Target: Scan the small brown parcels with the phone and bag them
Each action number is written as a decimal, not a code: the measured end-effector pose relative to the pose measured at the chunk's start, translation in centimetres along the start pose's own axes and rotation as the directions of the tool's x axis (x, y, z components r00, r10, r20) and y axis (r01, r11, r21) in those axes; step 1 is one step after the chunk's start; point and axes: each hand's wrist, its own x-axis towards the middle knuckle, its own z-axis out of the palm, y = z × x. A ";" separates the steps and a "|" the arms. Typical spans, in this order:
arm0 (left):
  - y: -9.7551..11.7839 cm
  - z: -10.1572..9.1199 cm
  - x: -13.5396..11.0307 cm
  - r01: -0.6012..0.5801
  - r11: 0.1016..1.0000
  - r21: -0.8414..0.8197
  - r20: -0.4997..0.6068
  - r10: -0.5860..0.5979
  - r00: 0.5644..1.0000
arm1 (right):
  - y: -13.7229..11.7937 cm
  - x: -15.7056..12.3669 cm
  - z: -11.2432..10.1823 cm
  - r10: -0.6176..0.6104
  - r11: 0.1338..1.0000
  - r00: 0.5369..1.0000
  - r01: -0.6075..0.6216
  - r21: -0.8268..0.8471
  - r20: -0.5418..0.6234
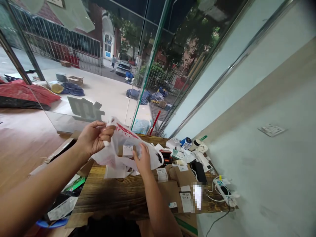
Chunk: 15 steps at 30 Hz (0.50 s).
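My left hand is closed on the upper edge of a white plastic bag with red print, pulling its mouth up and apart. A small brown cardboard box with a white label shows at the bag's opening. My right hand is at the box's right end, its thumb over the edge and its fingers partly hidden behind. The bag hangs over the wooden table, one handle loop lying to the right of my right hand.
Flattened cardboard boxes with labels, a black pouch-like item and a blue can-shaped item crowd the table's right side. A power strip with white cables lies by the wall. An open carton stands left; a glass pane rises ahead.
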 end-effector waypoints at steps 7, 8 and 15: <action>-1.4 1.2 1.6 -0.129 0.982 -0.137 0.001 0.131 0.991 | 1.3 -6.8 8.8 -0.024 0.956 0.916 0.139 -0.260 0.401; -1.9 1.6 1.6 -0.132 0.981 -0.142 -0.012 0.131 0.991 | 1.9 -6.2 10.8 0.005 0.942 0.900 0.142 -0.305 0.435; 1.3 2.7 -1.9 -0.360 0.929 0.084 -0.211 0.369 0.905 | 6.9 -1.9 13.6 0.191 0.853 0.803 0.149 -0.501 0.564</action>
